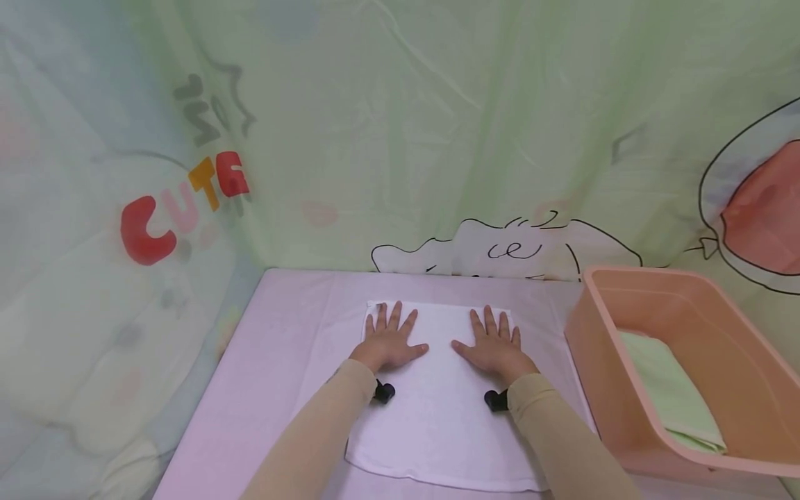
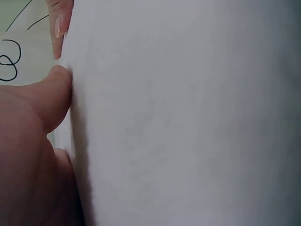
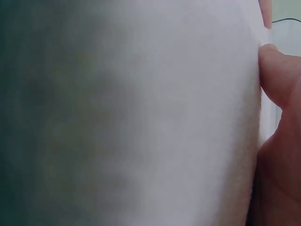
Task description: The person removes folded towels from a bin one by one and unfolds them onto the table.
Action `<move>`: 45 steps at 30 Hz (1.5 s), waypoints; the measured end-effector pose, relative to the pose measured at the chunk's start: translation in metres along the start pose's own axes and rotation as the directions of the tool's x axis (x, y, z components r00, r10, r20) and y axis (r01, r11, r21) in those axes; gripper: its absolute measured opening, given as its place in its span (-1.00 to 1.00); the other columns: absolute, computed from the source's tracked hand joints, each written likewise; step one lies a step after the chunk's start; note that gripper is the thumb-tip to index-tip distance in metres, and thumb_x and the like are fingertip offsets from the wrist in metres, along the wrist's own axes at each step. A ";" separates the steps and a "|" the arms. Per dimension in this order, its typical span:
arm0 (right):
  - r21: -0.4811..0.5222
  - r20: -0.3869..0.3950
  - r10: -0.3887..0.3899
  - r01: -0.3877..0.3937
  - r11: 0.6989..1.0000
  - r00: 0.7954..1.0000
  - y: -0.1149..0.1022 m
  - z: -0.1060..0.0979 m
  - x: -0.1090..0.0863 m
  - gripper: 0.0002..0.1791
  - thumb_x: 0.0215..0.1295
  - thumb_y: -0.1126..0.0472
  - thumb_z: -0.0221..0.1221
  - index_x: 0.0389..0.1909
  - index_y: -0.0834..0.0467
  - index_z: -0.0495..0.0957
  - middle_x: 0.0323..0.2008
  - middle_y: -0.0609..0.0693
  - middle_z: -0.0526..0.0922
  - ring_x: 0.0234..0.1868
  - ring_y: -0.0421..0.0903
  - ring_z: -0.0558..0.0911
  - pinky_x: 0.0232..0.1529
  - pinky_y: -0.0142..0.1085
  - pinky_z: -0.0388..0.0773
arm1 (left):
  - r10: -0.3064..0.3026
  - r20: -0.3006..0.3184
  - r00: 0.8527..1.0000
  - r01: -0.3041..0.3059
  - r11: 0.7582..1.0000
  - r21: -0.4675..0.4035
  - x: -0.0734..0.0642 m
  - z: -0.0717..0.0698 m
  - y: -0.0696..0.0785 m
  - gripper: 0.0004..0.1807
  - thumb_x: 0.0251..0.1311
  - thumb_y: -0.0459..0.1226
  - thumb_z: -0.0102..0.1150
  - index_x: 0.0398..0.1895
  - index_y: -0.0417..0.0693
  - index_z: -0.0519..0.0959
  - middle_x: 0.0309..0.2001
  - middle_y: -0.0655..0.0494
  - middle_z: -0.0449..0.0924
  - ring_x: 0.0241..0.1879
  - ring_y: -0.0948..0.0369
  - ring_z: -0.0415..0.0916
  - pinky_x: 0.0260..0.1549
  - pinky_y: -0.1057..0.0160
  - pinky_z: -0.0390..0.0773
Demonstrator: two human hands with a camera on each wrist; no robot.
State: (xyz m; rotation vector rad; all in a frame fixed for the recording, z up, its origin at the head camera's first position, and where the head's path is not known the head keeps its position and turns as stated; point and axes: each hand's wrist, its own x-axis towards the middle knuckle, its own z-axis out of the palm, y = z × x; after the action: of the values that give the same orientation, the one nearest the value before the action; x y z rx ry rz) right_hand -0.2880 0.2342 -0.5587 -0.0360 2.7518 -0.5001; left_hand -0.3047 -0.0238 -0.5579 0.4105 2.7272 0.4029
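Observation:
A white cloth [image 1: 444, 417], like a small towel, lies spread flat on the table in the head view. My left hand [image 1: 389, 342] rests palm down on its far left part, fingers straight and spread. On the far right part my right hand [image 1: 495, 345] lies the same way, with its thumb pointing inward toward the left one. Neither hand grips anything. In the left wrist view the cloth [image 2: 178, 113] fills most of the picture beside the left thumb [image 2: 54, 94]. The right wrist view has the cloth [image 3: 188, 113] with the right thumb [image 3: 280, 75] pressed along it.
To the right stands an orange plastic bin [image 1: 603, 361] with a folded light green cloth [image 1: 671, 389] inside. The table [image 1: 250, 403] has a pale pink cover. Behind it and at the left hangs a printed curtain [image 1: 387, 139].

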 end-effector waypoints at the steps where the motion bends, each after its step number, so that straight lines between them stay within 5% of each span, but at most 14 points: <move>1: -0.002 -0.002 0.000 0.000 1.000 1.000 0.000 0.000 0.000 0.18 0.50 -0.51 -0.02 0.77 0.16 -0.25 0.74 0.32 -0.47 0.69 0.51 -0.52 0.57 0.50 -0.58 | 0.002 0.000 1.000 -0.002 1.000 0.000 0.000 0.000 0.000 0.02 0.45 0.47 -0.14 0.80 0.36 -0.19 0.80 0.05 -0.51 0.77 -0.16 -0.61 0.67 -0.34 -0.45; 17: -0.014 -0.038 0.002 -0.002 1.000 0.999 0.000 0.006 0.000 0.18 0.50 -0.51 -0.02 0.78 0.15 -0.24 0.75 0.32 -0.45 0.70 0.51 -0.49 0.57 0.52 -0.56 | 0.032 -0.022 0.999 -0.033 0.999 -0.038 0.009 0.011 -0.010 0.06 0.39 0.50 -0.08 0.80 0.37 -0.16 0.81 0.08 -0.48 0.77 -0.13 -0.60 0.67 -0.34 -0.45; 29: 0.002 -0.123 -0.033 0.033 0.999 0.992 -0.007 0.009 -0.003 0.18 0.51 -0.49 0.02 0.78 0.09 -0.29 0.72 0.39 -0.47 0.68 0.55 -0.50 0.56 0.54 -0.54 | 0.077 -0.029 0.997 -0.077 0.997 -0.001 0.001 0.000 -0.009 -0.02 0.45 0.36 0.07 0.79 0.25 0.01 0.81 -0.03 -0.32 0.78 -0.19 -0.43 0.69 -0.35 -0.30; 36: -0.038 -0.144 -0.083 0.078 0.996 0.986 -0.023 0.012 -0.026 0.17 0.48 -0.48 0.08 0.79 0.05 -0.23 0.74 0.36 -0.41 0.69 0.56 -0.43 0.52 0.61 -0.48 | 0.081 -0.060 0.995 -0.076 0.993 0.086 -0.023 0.002 0.008 -0.04 0.50 0.35 0.02 0.77 0.12 0.06 0.79 -0.16 -0.18 0.77 -0.23 -0.29 0.66 -0.40 -0.09; 45: -0.112 -0.151 -0.121 0.104 0.988 0.981 -0.039 0.022 -0.074 0.13 0.43 -0.45 0.19 0.78 0.00 -0.08 0.76 0.32 -0.27 0.71 0.55 -0.32 0.50 0.65 -0.44 | 0.042 -0.136 0.990 -0.036 0.998 0.051 -0.068 0.015 0.027 0.00 0.44 0.31 0.16 0.75 0.05 0.12 0.77 -0.24 -0.11 0.75 -0.28 -0.21 0.61 -0.47 -0.02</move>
State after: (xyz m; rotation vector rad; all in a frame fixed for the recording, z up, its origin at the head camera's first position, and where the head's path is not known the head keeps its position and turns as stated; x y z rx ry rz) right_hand -0.2123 0.1964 -0.5407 -0.1864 2.9418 -0.4048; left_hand -0.2320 -0.0182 -0.5428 0.4657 2.8710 0.3892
